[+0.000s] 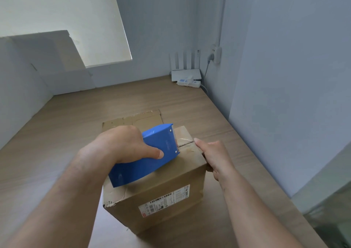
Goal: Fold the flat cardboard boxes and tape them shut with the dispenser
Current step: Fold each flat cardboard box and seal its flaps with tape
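Head view shows your left hand [121, 145] clenched round the blue tape dispenser [150, 156]. Its toothed end rests on top of the folded cardboard box [157, 200], right at the seam [187, 143] where the flaps meet. Your right hand [214, 156] grasps the box at its top right edge, with the thumb [199, 142] laid on top just beside the seam. Your fingers go over the side, where they are mostly hidden. The box stands on the wooden surface [66, 124], and a flat cardboard box [133, 119] lies just behind it.

Mind that thumb. It sits near the dispenser's teeth, and a quick pull towards that edge could bring the blade onto it.

The dispenser lies at an angle to the seam. If you draw it along that line, the tape may land on one flap only and leave the gap open.

The box is probably empty and light, so it may skid or tip if your right hand loosens. Pressing hard could push the unsupported flaps inward.

I cannot tell whether the tape's end is stuck down. If it is not, it will lift when you pull.
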The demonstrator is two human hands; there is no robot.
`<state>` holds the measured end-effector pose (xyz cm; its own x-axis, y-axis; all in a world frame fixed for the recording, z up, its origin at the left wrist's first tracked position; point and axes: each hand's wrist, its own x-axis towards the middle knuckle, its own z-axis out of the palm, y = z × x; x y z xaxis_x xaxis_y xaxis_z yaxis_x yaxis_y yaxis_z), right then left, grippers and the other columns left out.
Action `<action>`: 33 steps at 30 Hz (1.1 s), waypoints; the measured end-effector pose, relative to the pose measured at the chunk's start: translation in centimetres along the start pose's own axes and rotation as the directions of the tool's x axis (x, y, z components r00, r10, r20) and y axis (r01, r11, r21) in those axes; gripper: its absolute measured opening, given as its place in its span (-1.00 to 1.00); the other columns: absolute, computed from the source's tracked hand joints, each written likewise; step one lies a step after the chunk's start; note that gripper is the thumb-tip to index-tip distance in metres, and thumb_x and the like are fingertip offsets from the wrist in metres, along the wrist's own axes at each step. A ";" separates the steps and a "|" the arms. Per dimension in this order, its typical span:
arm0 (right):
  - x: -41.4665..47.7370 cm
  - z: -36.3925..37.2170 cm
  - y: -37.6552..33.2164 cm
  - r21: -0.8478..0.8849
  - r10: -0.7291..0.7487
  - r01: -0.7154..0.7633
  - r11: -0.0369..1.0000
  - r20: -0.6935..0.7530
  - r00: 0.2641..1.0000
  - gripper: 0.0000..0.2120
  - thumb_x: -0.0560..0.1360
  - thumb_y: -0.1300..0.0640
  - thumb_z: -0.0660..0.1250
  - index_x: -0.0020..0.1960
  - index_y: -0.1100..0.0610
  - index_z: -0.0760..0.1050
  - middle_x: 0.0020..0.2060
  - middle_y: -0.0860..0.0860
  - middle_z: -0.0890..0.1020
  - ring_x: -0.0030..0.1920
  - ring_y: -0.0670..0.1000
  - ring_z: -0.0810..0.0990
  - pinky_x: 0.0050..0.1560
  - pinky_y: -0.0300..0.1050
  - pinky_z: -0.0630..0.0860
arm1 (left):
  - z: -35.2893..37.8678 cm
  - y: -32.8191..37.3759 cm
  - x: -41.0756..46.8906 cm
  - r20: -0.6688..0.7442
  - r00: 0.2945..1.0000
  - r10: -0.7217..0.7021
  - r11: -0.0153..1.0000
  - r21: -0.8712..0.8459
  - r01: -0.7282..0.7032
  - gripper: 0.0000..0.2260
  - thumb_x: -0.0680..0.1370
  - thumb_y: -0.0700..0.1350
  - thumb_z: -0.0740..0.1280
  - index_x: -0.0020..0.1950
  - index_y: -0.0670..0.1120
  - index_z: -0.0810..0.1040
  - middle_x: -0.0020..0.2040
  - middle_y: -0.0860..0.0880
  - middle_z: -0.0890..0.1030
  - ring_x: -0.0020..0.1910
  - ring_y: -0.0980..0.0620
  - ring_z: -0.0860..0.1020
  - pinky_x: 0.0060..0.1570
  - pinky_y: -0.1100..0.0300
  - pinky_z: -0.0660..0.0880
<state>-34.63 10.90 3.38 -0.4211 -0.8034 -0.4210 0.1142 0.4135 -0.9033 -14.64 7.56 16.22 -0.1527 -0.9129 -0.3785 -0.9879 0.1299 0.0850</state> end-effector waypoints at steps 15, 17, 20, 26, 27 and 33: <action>-1.4 2.5 -1.4 -0.569 -0.379 0.282 0.773 -0.056 0.924 -0.58 0.59 -0.09 0.17 -0.37 0.08 0.25 -0.42 -0.03 0.38 -0.40 -0.05 0.31 -0.43 -0.11 0.14 | -0.5 0.2 0.1 0.024 1.000 0.009 1.000 -0.002 -0.009 -0.52 0.33 0.39 0.37 -0.17 -0.04 0.51 -0.19 0.00 0.56 -0.19 0.02 0.54 -0.23 0.17 0.40; -1.1 2.4 -1.5 -0.537 -0.389 0.298 0.789 -0.062 0.919 -0.57 0.58 -0.06 0.20 -0.39 0.10 0.23 -0.45 -0.02 0.35 -0.42 -0.02 0.29 -0.42 -0.09 0.15 | -1.2 0.3 0.0 0.038 0.999 0.014 1.000 -0.022 -0.013 -0.52 0.34 0.37 0.39 -0.17 -0.05 0.52 -0.20 0.00 0.56 -0.22 0.03 0.53 -0.26 0.18 0.38; -0.8 2.5 -1.5 -0.513 -0.385 0.295 0.806 -0.075 0.920 -0.56 0.58 -0.03 0.22 -0.40 0.11 0.22 -0.47 -0.01 0.34 -0.42 0.00 0.28 -0.40 -0.07 0.16 | -2.4 0.3 0.0 0.074 0.997 0.021 0.997 -0.075 -0.016 -0.53 0.33 0.35 0.42 -0.16 -0.06 0.56 -0.19 0.00 0.59 -0.22 0.04 0.56 -0.26 0.18 0.40; -0.6 3.0 -1.7 -0.528 -0.371 0.298 0.795 -0.036 0.928 -0.57 0.57 -0.03 0.23 -0.39 0.11 0.22 -0.47 -0.01 0.36 -0.40 0.01 0.29 -0.40 -0.06 0.17 | -4.3 -1.0 0.0 0.148 0.988 0.035 0.988 -0.152 -0.013 -0.47 0.22 0.41 0.43 -0.15 -0.04 0.65 -0.23 0.02 0.69 -0.19 0.01 0.66 -0.08 0.14 0.52; -0.6 3.0 -1.8 -0.531 -0.373 0.304 0.791 -0.025 0.928 -0.57 0.56 -0.03 0.24 -0.39 0.11 0.22 -0.47 -0.01 0.36 -0.41 0.01 0.30 -0.40 -0.06 0.17 | -4.6 -1.7 0.0 0.177 0.983 0.039 0.987 -0.158 -0.011 -0.45 0.17 0.41 0.44 -0.15 -0.03 0.67 -0.24 0.03 0.70 -0.19 0.01 0.67 -0.07 0.14 0.54; -1.0 3.5 -1.9 -0.544 -0.392 0.328 0.772 -0.001 0.920 -0.57 0.58 -0.02 0.21 -0.39 0.11 0.22 -0.46 -0.01 0.36 -0.40 0.00 0.31 -0.39 -0.07 0.19 | -6.7 -8.9 -1.6 0.341 0.940 0.020 0.955 -0.283 0.082 -0.25 0.00 0.37 0.47 -0.04 -0.15 0.69 -0.14 -0.12 0.71 -0.15 -0.11 0.69 0.04 0.03 0.57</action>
<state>-31.28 9.37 5.23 -0.4329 -0.9008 -0.0336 -0.5400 0.2889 -0.7906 -5.40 5.26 22.20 -0.1730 -0.7234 -0.6684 -0.9484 -0.0607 0.3112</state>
